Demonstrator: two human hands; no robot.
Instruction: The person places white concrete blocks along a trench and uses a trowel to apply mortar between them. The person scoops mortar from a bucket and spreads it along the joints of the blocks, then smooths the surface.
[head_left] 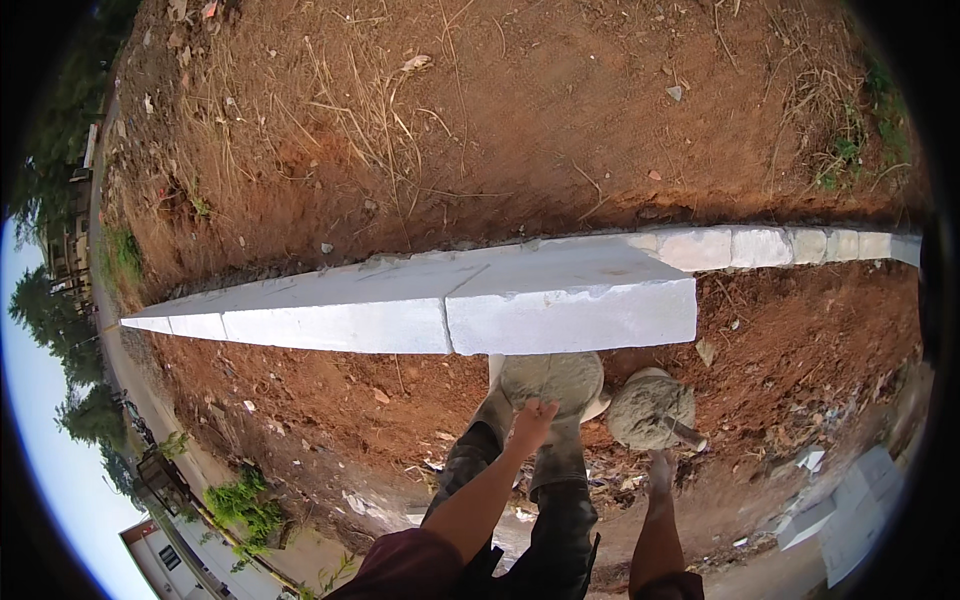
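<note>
Your two hands are apart, reaching forward from the lower edge of the view. Your left hand (533,425) is curled against the near edge of a round pan of grey mortar (553,377), its fingers closed there. The pan sits directly ahead of that hand, above your boots (560,455), and its far side is hidden by the white block wall (570,315). Your right hand (662,472), lower and off to the right, is at the near side of a second mortar container (645,410), which is heaped with rough grey mix. A short tool handle (688,435) sticks out of that mix, just beyond and to the right of your right hand; whether your fingers grip the handle or the container's rim, you cannot tell from this view.

The wall runs across in front of both hands, narrowing far to the left. Its near block ends ahead and slightly right of your right hand, and a lower row of pale blocks (760,248) continues farther right. Beyond the wall lies reddish-brown earth (560,110) with dry grass (370,120). To the right of your right hand, pale blocks are stacked (862,510) on the ground.
</note>
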